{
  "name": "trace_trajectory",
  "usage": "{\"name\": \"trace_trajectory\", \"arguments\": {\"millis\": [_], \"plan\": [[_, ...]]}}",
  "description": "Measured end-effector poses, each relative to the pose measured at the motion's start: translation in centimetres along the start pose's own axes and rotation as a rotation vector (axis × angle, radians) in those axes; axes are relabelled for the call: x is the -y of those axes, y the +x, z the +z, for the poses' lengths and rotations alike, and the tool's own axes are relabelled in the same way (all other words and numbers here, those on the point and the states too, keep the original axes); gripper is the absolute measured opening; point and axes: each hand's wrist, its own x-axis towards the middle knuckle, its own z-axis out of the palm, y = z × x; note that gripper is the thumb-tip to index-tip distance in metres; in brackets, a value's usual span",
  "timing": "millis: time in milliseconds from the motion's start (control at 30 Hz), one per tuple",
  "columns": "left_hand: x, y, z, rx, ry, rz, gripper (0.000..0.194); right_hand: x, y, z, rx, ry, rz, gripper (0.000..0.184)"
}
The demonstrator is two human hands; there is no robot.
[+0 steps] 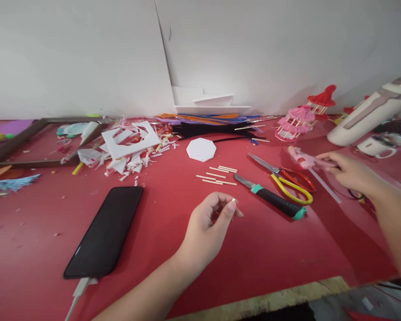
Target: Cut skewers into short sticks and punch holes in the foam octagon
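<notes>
My left hand (209, 227) is raised above the red table's front part, thumb and fingertips pinched together. A tiny pale tip shows between them, apparently the end of a short wooden stick (234, 200). On the right, my right hand (347, 171) has its fingers closed on a pink glue gun (304, 159), with a translucent glue stick (325, 185) sticking out of it. Several short wooden sticks (217, 174) lie loose beyond my left hand. Behind them is a white octagonal piece (201, 149) with small dots along its edge.
A utility knife (274, 198) and scissors (292, 189) lie between my hands. At left are a black phone (105, 232) on a cable and white scraps (130, 142). Pipe cleaners (207, 119), a pink-and-red tiered model (300, 118), a white bottle (364, 111) and a mug (376, 146) stand behind.
</notes>
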Motion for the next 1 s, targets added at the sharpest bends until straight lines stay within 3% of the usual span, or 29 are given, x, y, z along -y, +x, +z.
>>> {"name": "trace_trajectory", "arguments": {"millis": [167, 567, 833, 1000], "plan": [[-0.2, 0.0, 0.0, -0.008, -0.031, 0.004, 0.022, -1.0, 1.2, 0.3, 0.131, 0.141, -0.034, 0.03], [0.0, -0.2, -0.2, 0.012, 0.001, -0.01, 0.025, 0.2, 2.3, 0.6, 0.123, 0.127, -0.087, 0.037], [0.0, -0.1, -0.1, 0.01, 0.012, -0.014, 0.026, 3.7, 1.3, -1.9, -0.089, 0.026, -0.086, 0.037], [0.1, -0.1, -0.1, 0.008, 0.01, -0.018, 0.024, 5.4, 4.3, -1.2, -0.183, 0.062, 0.065, 0.023]]}}
